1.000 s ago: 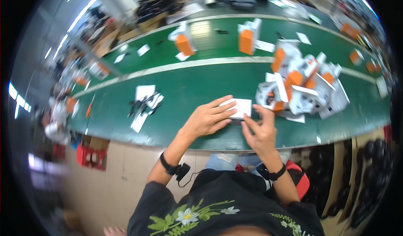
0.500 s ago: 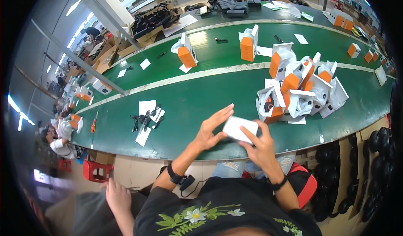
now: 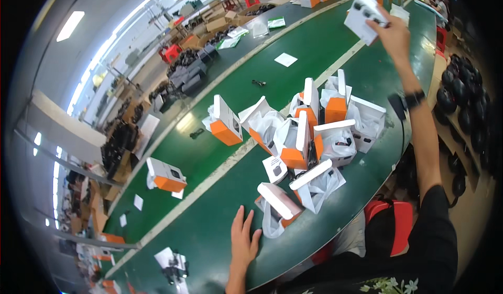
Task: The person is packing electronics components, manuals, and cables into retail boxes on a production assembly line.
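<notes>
Clamps a white box [image 3: 361, 24] in the right hand [image 3: 395, 33], raised over the green table [image 3: 209, 223] at far right. Spreads the left hand [image 3: 244, 240], fingers apart, just beside an open orange-and-white box [image 3: 279, 200].

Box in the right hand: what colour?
The box is mostly white, patterned with black; head view shows it best.

No wording can be read; print on the small white box [image 3: 275, 169] and on the white carton [image 3: 360, 26] in the right hand [image 3: 395, 36] is too small.
</notes>
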`<state>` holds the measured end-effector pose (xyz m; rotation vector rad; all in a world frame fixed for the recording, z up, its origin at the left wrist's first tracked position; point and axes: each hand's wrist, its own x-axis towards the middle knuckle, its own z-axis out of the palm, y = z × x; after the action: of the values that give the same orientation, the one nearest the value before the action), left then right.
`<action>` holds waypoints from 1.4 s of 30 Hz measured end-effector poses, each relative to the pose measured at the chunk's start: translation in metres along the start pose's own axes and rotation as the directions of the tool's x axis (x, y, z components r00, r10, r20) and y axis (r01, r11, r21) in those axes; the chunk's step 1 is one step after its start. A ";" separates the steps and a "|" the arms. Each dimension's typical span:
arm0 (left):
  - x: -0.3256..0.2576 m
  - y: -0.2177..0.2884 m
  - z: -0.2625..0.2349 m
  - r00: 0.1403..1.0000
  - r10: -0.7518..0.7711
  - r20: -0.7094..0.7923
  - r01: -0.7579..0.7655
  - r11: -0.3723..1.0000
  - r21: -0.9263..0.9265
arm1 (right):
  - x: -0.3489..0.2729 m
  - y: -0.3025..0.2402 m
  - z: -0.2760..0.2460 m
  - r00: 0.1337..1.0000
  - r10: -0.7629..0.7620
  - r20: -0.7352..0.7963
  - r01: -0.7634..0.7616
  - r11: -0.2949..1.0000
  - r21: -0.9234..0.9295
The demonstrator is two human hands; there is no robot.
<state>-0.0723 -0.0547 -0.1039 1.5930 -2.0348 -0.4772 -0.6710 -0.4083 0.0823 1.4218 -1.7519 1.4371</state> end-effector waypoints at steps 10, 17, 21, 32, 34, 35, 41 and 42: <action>0.026 -0.006 -0.017 0.995 -0.064 0.072 0.062 0.997 0.036 | 0.017 0.115 0.284 0.896 -0.092 0.434 0.260 0.902 -0.346; 0.012 0.005 -0.015 0.981 -0.165 0.100 0.146 0.974 0.173 | -0.082 -0.058 0.339 0.441 -0.618 0.651 0.511 0.769 0.383; 0.014 0.002 -0.007 0.986 -0.148 0.074 0.137 0.982 0.131 | -0.132 -0.107 0.373 0.270 -0.256 0.928 0.368 0.918 0.146; 0.017 0.003 -0.017 0.981 -0.167 0.100 0.150 0.977 0.151 | -0.123 -0.123 0.368 0.223 -0.353 0.909 0.274 0.917 0.289; 0.021 0.003 -0.012 0.982 -0.169 0.090 0.154 0.977 0.146 | -0.128 -0.114 0.374 0.306 -0.389 0.869 0.246 0.914 0.323; 0.023 0.001 -0.010 0.983 -0.160 0.088 0.146 0.979 0.144 | -0.143 -0.112 0.375 0.492 -0.424 0.760 0.428 0.878 0.212; 0.017 0.008 -0.024 0.982 -0.175 0.070 0.160 0.971 0.178 | -0.151 -0.122 0.399 0.352 -0.385 0.853 0.298 0.910 0.288; 0.015 0.008 -0.029 0.982 -0.173 0.074 0.156 0.969 0.193 | -0.150 -0.126 0.397 0.330 -0.405 0.853 0.234 0.910 0.341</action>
<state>-0.0643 -0.0659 -0.0737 1.8953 -2.0746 -0.4361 -0.4060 -0.6951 -0.1265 2.8412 -1.6766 0.4927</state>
